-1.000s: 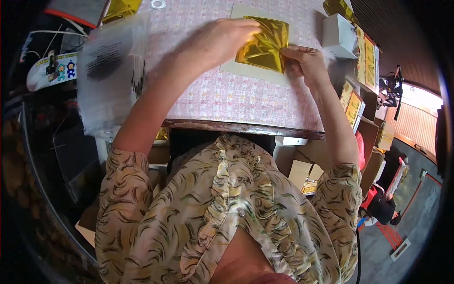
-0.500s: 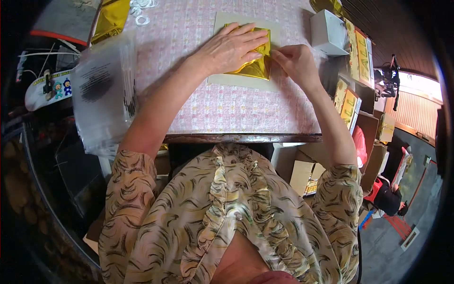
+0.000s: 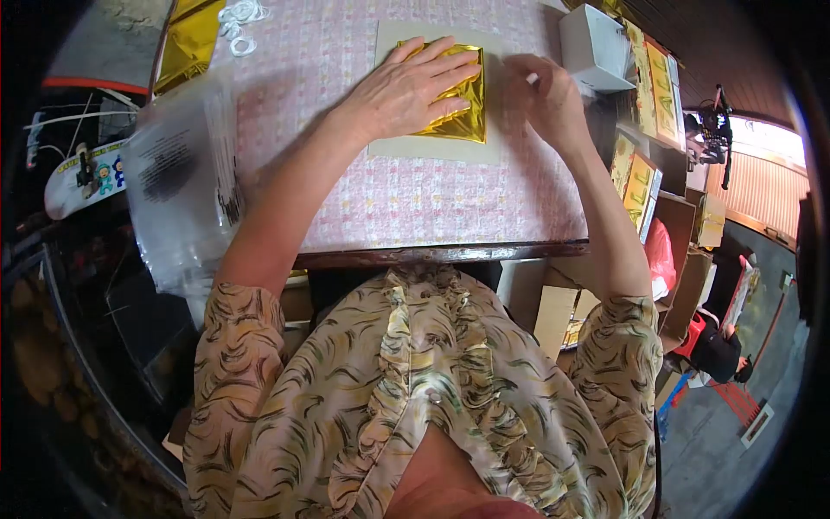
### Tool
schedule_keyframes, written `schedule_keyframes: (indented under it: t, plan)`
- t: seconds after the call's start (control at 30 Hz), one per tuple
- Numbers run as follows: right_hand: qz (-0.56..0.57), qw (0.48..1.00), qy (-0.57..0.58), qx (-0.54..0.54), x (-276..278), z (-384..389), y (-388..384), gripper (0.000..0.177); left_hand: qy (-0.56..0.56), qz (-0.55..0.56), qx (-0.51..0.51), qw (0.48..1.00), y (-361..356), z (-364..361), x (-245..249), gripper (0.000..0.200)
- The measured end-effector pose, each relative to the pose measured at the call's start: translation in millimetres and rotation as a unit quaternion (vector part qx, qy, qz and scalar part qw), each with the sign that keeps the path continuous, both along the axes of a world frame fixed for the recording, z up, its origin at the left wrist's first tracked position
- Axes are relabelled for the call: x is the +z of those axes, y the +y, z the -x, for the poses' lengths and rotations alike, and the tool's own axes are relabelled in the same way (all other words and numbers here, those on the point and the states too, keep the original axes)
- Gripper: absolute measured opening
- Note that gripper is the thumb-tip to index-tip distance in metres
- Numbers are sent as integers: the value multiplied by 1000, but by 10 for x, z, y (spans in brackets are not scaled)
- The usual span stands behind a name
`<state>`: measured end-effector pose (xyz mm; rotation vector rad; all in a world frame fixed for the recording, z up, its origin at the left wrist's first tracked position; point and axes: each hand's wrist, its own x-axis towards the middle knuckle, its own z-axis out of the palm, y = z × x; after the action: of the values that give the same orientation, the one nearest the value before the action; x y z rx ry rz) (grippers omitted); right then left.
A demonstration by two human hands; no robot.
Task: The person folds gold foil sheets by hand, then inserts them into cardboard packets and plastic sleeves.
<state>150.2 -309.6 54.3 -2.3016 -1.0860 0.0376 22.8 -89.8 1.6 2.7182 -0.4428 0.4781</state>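
My left hand (image 3: 406, 93) lies flat with its fingers spread on a shiny gold foil packet (image 3: 467, 121). The packet is square and slightly wrinkled, and the hand hides its left part. Beneath it is a grey cardboard sheet (image 3: 497, 143), which shows as a border around the foil. To the right of the packet, apart from it, is my right hand (image 3: 553, 104). Its fingers are bent and smeared by motion, so whether they hold anything cannot be made out.
A checked cloth (image 3: 415, 203) covers the table. Clear plastic sleeves (image 3: 177, 173) hang over its left edge. White rings (image 3: 242, 26) and gold foil (image 3: 186, 43) lie at the far left. A white box (image 3: 592, 48) and printed cartons (image 3: 653, 95) stand right. Another person (image 3: 713, 346) is far right.
My right hand has lifted from the packet's right edge and moved slightly right and away from me. My left hand stays flat on the foil. The view has shifted slightly.
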Motion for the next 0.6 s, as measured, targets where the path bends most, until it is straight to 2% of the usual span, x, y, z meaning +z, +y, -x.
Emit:
schedule_keyframes:
  t: [0.1,0.17,0.33,0.47,0.53,0.6]
  plan:
    - [-8,998,-56,37,-48,-148,193,30,2,-6,-2,1000,-14,22,50,53]
    - [-40,998,-21,52,-152,-324,331,25,-1,-5,-2,1000,-15,21,53,53]
    - [79,989,-2,128,-45,-468,517,23,-2,-9,9,1000,-17,38,28,53]
    - [87,984,42,150,-93,-620,632,21,-15,9,8,1000,-15,46,47,53]
    - [124,977,78,152,0,-613,667,21,-12,13,11,1000,-27,47,43,54]
    - [141,975,62,162,106,-584,711,21,-19,22,19,999,-29,52,34,54]
